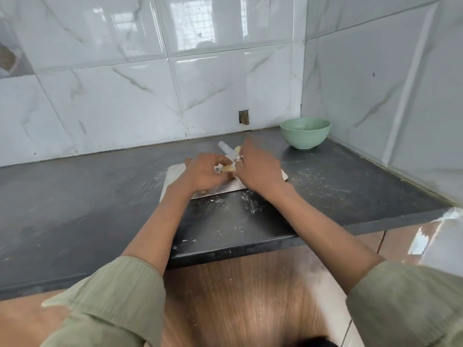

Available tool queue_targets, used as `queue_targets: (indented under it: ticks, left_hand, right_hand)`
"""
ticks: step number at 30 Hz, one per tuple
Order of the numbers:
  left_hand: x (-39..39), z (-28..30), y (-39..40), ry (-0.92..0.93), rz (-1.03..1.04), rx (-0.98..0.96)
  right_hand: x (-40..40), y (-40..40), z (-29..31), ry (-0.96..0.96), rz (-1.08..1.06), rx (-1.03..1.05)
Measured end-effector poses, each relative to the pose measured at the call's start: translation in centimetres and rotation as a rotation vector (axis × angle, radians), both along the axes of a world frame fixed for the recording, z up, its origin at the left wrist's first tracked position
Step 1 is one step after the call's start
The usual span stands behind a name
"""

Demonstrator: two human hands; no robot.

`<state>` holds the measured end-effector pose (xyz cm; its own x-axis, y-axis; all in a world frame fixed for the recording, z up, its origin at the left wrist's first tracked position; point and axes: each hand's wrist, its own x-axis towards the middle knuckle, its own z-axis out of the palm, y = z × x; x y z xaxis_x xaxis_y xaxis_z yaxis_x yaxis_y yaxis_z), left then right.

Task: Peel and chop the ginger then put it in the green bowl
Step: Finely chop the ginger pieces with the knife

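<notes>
Left hand (pixel 204 172): over the cutting board (pixel 175 175), fingers curled round a pale yellow piece of ginger (pixel 228 168), holding it at the fingertips.
Right hand (pixel 258 166): just beside the left, blurred; fingers spread over a whitish tool, apparently a peeler or small knife (pixel 226 149), whose pale end pokes out beyond the fingers. Whether the hand truly grips it, cannot tell.
Ginger: at board level between the two hands; the exposed face looks yellow and skinless. A second yellowish bit (pixel 237 148) shows behind the right hand, too small to identify.
Green bowl (pixel 305 134): on the dark counter (pixel 100 196) in the tiled corner, well apart from the board, to the right and behind. No ginger visible inside.
Counter: pale flecks and smears scattered in front of and right of the board; possibly peelings.
Progress: peeling appears well advanced or nearly done, judging by the yellow surface. No chopped pieces can be made out on the board. Chopping and transfer to the bowl remain.
</notes>
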<state>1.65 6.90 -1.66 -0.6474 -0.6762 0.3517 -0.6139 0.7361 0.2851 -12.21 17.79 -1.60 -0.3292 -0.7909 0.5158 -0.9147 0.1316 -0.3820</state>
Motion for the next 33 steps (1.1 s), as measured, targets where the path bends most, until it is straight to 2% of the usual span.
queue_targets:
  ticks: [8,17,33]
  left_hand:
    - [0.4,0.4,0.4,0.031,0.042,0.107]
    - [0.4,0.2,0.1,0.039,0.062,0.097]
    - [0.6,0.3,0.0,0.095,0.055,0.122]
  right_hand:
    - [1.5,3.9,-1.6,-0.081,-0.054,0.042]
    - [2.7,3.9,-1.8,0.063,-0.108,0.020]
    - [3.1,4.5,-1.5,0.070,-0.099,-0.010]
